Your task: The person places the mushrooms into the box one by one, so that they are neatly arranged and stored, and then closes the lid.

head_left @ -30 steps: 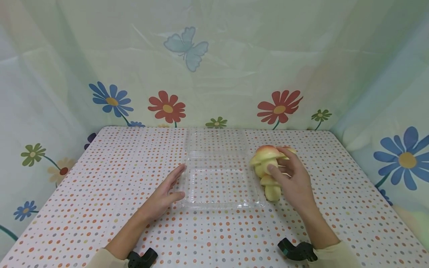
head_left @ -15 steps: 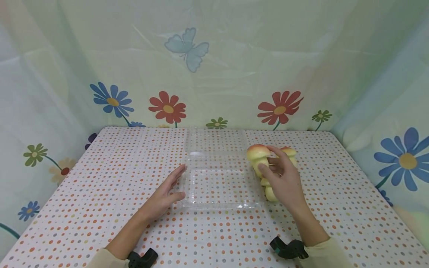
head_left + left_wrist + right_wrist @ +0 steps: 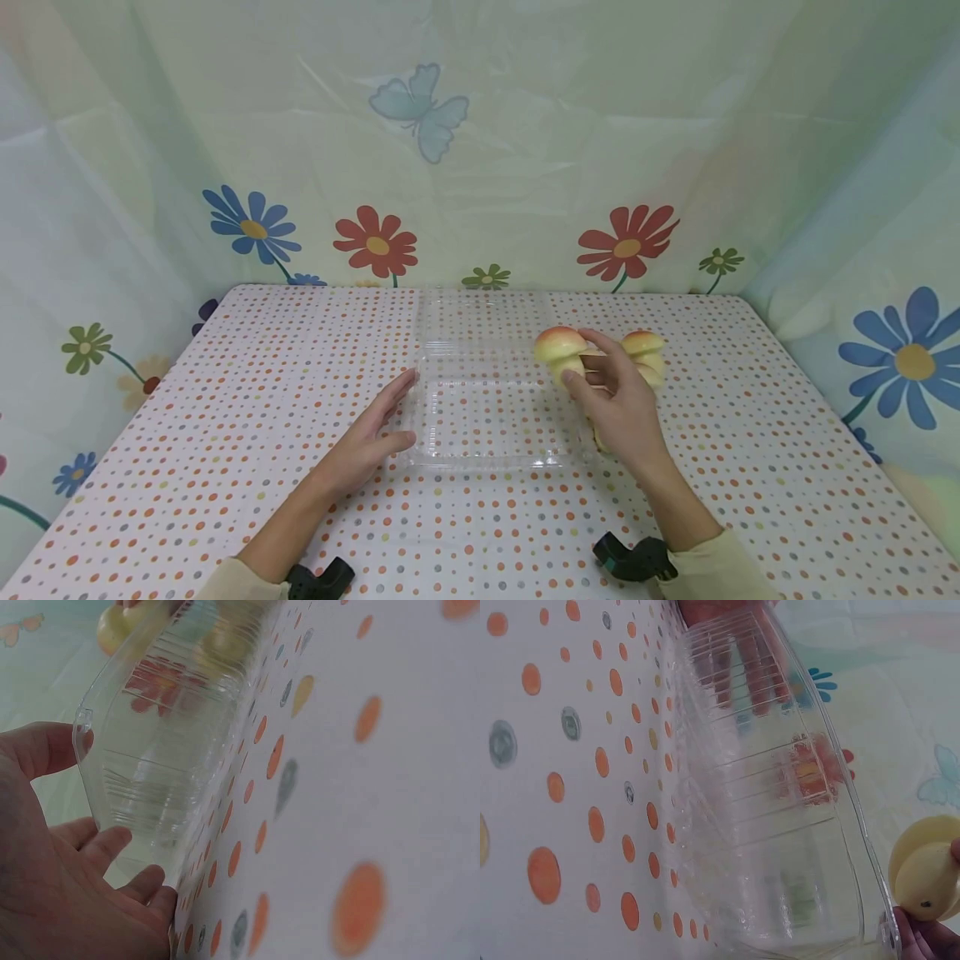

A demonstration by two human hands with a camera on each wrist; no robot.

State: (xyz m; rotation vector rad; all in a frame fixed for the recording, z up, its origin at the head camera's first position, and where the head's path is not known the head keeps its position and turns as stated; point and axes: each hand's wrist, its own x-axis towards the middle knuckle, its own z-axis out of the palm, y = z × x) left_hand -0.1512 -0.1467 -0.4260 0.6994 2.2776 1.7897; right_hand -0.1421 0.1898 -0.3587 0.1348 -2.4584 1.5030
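A toy mushroom (image 3: 560, 343) with a red-yellow cap and pale yellow stem is gripped by my right hand (image 3: 622, 412), thumb and fingers around its stem. It is held over the right rim of a clear plastic box (image 3: 495, 461), whose hinged lid (image 3: 480, 315) lies back at the far side. In the right wrist view the stem's end (image 3: 928, 889) shows beside the box rim. My left hand (image 3: 366, 442) rests at the box's left side, fingers extended; in the left wrist view its thumb (image 3: 56, 746) touches the rim. Through the clear walls, no contents show in the box.
Another toy mushroom (image 3: 643, 346) lies to the right, behind my right hand. A sliver of a further yellow one (image 3: 598, 439) shows beneath that hand, mostly hidden. The dotted tablecloth (image 3: 480, 533) covers the table, and a flowered curtain (image 3: 510, 167) hangs behind it.
My right hand has carried the toy mushroom leftward, from among the other mushrooms to the box's right rim. The left hand and the box have stayed put.
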